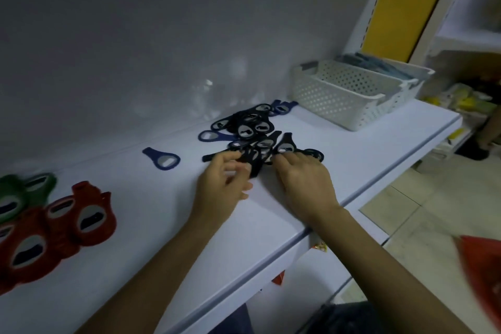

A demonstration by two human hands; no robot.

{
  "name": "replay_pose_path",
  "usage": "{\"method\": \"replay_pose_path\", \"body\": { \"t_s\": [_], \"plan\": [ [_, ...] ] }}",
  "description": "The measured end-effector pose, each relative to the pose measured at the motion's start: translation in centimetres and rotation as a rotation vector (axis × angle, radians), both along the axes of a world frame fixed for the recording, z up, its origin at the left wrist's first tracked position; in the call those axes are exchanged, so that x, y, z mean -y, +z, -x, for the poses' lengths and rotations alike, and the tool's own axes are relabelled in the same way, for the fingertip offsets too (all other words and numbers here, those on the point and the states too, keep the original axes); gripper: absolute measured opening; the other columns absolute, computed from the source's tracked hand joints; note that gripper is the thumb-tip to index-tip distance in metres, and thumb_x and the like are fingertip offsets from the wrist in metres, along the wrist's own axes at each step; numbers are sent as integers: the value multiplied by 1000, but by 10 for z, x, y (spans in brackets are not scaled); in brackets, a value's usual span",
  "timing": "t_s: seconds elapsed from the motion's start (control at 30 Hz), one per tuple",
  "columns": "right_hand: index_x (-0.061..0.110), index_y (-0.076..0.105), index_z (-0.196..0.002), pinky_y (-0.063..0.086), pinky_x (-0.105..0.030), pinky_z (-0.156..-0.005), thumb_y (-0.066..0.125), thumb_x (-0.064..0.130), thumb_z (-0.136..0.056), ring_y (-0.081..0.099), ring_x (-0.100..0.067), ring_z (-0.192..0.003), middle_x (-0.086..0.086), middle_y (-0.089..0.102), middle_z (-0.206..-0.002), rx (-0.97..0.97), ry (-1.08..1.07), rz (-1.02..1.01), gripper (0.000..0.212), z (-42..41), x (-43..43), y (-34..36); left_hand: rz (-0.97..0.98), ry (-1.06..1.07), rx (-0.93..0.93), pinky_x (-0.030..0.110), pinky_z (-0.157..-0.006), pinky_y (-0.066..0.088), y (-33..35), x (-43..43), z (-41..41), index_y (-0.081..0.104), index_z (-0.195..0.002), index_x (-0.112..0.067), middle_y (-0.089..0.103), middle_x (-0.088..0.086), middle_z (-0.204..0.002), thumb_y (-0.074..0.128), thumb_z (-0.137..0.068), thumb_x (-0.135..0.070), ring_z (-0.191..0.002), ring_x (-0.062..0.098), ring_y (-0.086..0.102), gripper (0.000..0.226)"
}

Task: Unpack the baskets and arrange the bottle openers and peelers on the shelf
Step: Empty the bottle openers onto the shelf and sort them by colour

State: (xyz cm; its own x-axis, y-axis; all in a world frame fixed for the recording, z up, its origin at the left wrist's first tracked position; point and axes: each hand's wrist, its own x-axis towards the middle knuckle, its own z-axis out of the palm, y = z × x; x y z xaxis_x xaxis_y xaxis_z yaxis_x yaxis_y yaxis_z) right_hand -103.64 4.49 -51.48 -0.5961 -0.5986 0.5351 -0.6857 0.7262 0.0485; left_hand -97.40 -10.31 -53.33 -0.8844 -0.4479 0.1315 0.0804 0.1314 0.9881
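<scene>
Both hands are in the black opener pile [254,133]: left hand [222,187] pinching one black opener [253,164], right hand [303,176] flat on others, fingers spread. They look light, stiff and flat, probably slippery, so I'd grab by the handle. Baskets [349,95] sit beyond, right.

We lose the green openers [16,192] at the left edge; our right hand [303,179] hides some black openers [252,127]; the far basket's [401,76] contents blur.
</scene>
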Motion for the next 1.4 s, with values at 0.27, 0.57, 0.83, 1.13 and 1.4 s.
{"method": "replay_pose_path", "body": {
  "t_s": [0.27, 0.57, 0.83, 1.13, 1.4],
  "plan": [
    [6, 71, -100, 50, -30, -56, 56, 10, -87, 62, -23, -76, -8, 65, -89, 30, 393, 321, 21, -17, 16, -10, -202, -135, 101, 23, -54, 53, 14, 8, -3, 67, -108, -12, 73, 4, -78, 51, -88, -48, -61, 15, 68, 44],
    [16, 57, -122, 38, -31, -90, 51, 27, -90, 49, -22, -116, -3, 60, -122, 284, -146, 356, 34, 14, 10, -9, -364, -79, 9, 25, -61, 56, 11, 10, -4, 55, -99, -7, 75, 6, -88, 49, -96, -6, -75, 28, 72, 7],
    [17, 68, -87, 36, -31, -79, 49, 12, -88, 56, -24, -73, 1, 68, -77, 158, -206, 78, 19, 31, 14, -12, -333, -85, -2, 23, -61, 56, 9, 9, -2, 56, -112, -5, 70, 14, -100, 48, -96, -4, -75, 26, 73, 18],
    [5, 73, -96, 50, -29, -46, 63, 9, -84, 66, -22, -57, -5, 73, -74, -104, 201, 472, 16, 2, 26, -6, -457, -74, 22, 27, -64, 58, 11, 9, 2, 60, -105, -12, 67, 17, -100, 47, -99, -28, -76, 28, 72, 22],
    [4, 68, -107, 55, -39, -70, 54, 2, -85, 69, -22, -90, -7, 71, -109, 274, 538, 295, 27, -1, 21, -8, -421, -114, -11, 26, -70, 57, 9, 10, 2, 54, -115, -7, 68, 10, -108, 57, -92, -9, -94, 17, 69, 24]
  ]
}}
